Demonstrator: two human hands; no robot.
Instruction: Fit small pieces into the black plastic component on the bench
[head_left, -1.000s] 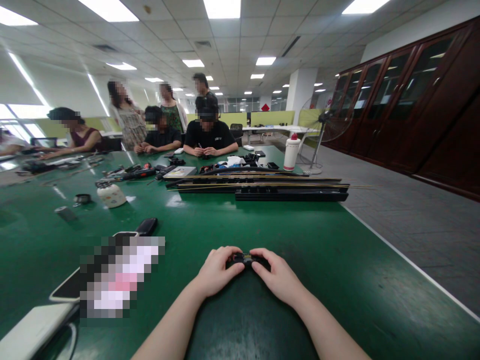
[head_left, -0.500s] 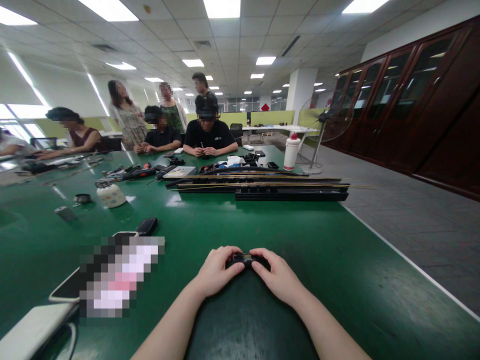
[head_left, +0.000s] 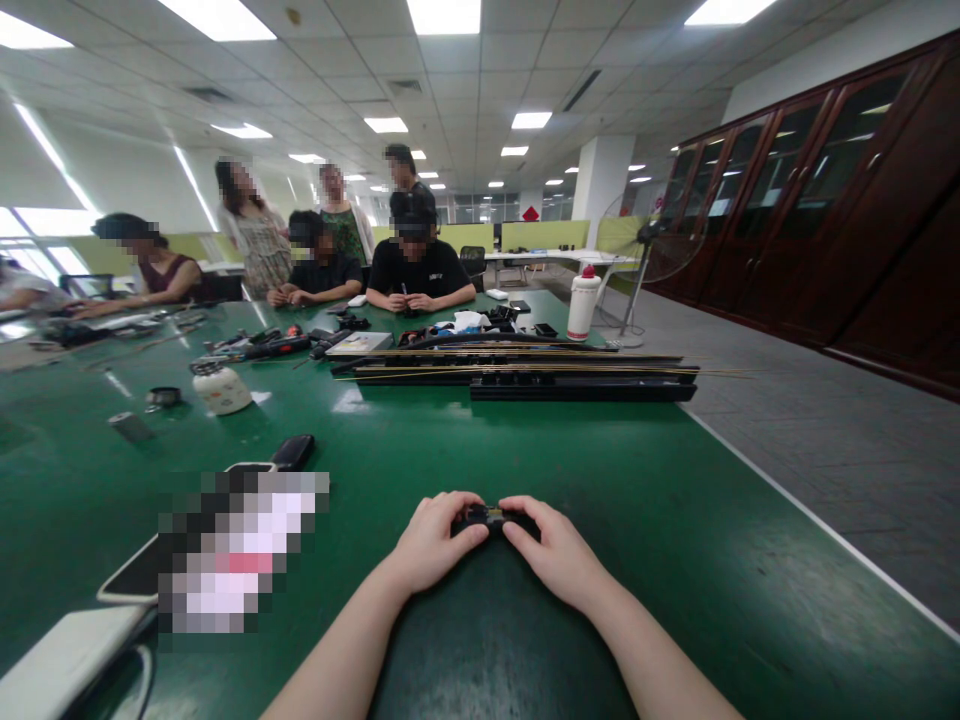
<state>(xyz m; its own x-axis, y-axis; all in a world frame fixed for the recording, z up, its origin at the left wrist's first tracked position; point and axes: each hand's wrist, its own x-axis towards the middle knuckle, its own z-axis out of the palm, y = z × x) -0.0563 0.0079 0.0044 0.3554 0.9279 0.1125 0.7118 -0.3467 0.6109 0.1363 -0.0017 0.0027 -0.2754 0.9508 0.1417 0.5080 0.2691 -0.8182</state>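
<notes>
A small dark object with a yellowish strip along its top (head_left: 494, 517) lies low over the green table (head_left: 570, 460), close in front of me. My left hand (head_left: 437, 538) grips its left end, thumb on the near side and fingers curled over the far side. At the right end, my right hand (head_left: 555, 548) holds it the same way. Both hands cover most of the object, so its exact kind cannot be made out; only the middle part shows between the thumbs.
Long black rails (head_left: 585, 386) with thin brass-coloured rods lie across the table ahead. Left are a blurred-out screen (head_left: 240, 550), a white box (head_left: 67, 660), a black case (head_left: 294, 453) and a white jar (head_left: 223, 390). A white bottle (head_left: 583, 305) stands farther back. Several people are beyond.
</notes>
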